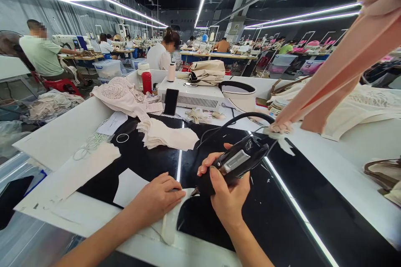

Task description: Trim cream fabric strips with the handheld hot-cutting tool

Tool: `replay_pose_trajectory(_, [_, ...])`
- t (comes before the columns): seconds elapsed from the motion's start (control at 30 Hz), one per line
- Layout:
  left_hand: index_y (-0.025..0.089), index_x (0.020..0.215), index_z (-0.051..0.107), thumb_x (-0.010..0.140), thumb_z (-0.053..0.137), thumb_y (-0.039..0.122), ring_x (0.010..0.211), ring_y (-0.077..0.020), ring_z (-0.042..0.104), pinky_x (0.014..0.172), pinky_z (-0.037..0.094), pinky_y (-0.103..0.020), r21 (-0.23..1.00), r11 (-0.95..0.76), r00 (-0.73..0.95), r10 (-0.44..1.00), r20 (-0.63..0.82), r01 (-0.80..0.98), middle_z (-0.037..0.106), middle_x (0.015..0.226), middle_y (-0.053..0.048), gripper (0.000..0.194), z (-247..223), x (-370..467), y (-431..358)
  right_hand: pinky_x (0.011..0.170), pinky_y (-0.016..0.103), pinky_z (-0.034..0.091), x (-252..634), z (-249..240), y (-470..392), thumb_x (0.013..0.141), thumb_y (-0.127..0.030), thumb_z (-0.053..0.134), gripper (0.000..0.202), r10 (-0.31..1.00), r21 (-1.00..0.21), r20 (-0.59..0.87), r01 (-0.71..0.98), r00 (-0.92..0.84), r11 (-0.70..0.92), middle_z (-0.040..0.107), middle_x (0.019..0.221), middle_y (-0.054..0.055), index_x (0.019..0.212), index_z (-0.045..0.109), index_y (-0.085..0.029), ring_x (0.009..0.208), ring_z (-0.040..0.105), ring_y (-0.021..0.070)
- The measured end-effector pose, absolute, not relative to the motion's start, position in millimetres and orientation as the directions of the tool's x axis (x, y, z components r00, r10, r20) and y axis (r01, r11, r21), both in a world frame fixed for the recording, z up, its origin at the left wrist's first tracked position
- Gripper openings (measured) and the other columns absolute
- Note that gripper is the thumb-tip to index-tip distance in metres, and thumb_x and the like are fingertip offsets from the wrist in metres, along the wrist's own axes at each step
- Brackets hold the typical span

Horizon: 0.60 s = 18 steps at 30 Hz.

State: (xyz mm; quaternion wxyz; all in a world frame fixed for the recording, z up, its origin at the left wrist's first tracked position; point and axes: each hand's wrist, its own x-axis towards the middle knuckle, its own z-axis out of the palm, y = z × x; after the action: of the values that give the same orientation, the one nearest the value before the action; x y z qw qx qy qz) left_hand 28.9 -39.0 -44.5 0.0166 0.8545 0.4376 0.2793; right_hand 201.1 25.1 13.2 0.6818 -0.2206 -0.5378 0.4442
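Passing room over black tabletop (272,217) at right, cable (250,114) (arched) behind handheld tool (234,163), fabric stack (169,134) forward-left

pale piece (171,223): thin, one edge curved, lying flat over near edge of black surface (272,208), upper part covered
handheld tool (236,162): black, silver side panel, held aslant, tip down at piece, contact unclear

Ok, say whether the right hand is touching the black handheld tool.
Touching. The head view shows the right hand wrapped around the black handheld tool, gripping its body from both sides.
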Motion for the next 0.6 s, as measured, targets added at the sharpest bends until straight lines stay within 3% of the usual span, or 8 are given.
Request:
replay_pose_trajectory(0.27, [0.020, 0.114, 0.069, 0.105, 0.052, 0.018, 0.095, -0.0158, 0.067, 0.111, 0.050, -0.047, 0.282, -0.614, 0.455, 0.760, 0.464, 0.738, 0.070, 0.103, -0.003, 0.018, -44.6, 28.6, -40.3, 0.057, 0.028, 0.057, 208.5, 16.1, 27.9, 0.087, -0.022, 0.074, 0.043, 0.830, -0.760, 0.552, -0.358, 0.086, 0.543, 0.067, 0.082, -0.004, 0.126, 0.057, -0.031, 0.061, 0.064, 0.0127])
replay_pose_trajectory(0.43, [0.020, 0.114, 0.068, 0.106, 0.051, 0.019, 0.092, -0.0150, 0.068, 0.109, 0.052, -0.047, 0.228, -0.631, 0.480, 0.736, 0.477, 0.742, 0.069, 0.101, -0.002, 0.019, -43.0, 27.4, -38.5, 0.056, 0.028, 0.056, 208.2, 14.2, 27.6, 0.088, -0.023, 0.073, 0.041, 0.832, -0.773, 0.548, -0.329, 0.083, 0.542, 0.067, 0.082, -0.005, 0.124, 0.057, -0.031, 0.060, 0.064, 0.0124])
replay_pose_trajectory(0.6, [0.014, 0.122, 0.060, 0.103, 0.048, 0.011, 0.099, -0.0211, 0.067, 0.087, 0.063, -0.037, 0.166, -0.557, 0.414, 0.756, 0.507, 0.814, 0.067, 0.109, -0.010, 0.022, -43.8, 33.5, -47.5, 0.057, 0.028, 0.056, 208.3, 13.9, 23.0, 0.087, -0.021, 0.074, 0.045, 0.835, -0.775, 0.544, -0.333, 0.079, 0.536, 0.068, 0.084, -0.004, 0.127, 0.056, -0.031, 0.061, 0.064, 0.0125])
